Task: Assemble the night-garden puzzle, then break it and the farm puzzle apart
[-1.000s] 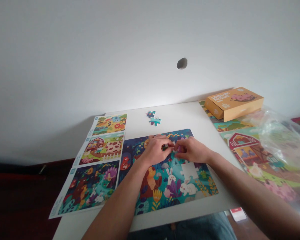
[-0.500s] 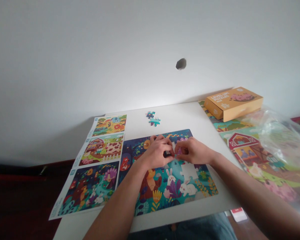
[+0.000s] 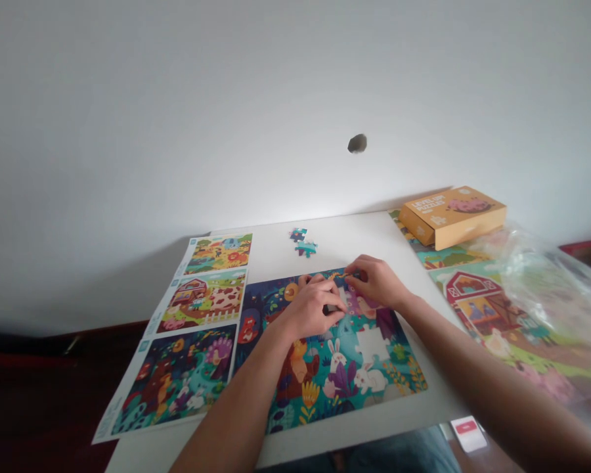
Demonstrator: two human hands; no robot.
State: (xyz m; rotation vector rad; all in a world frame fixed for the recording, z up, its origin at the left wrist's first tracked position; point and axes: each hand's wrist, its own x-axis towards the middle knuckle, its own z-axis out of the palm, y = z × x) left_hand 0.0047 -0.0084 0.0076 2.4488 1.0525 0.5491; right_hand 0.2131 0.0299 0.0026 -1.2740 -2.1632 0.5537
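Right hand (image 3: 374,281) shifted farther; puzzle (image 3: 343,380) crosswise

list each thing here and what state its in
forest puzzle: unfinished, white gap showing
loose pieces: off the puzzle
picture sheet: printed side up
orange box: lying flat
clear plastic: crumpled
left hand: fingers bent over puzzle
right hand: fingers bent over puzzle

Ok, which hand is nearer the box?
Right. The right hand is near the far edge of the puzzle, left of the box; the left hand is farther left, over the puzzle.
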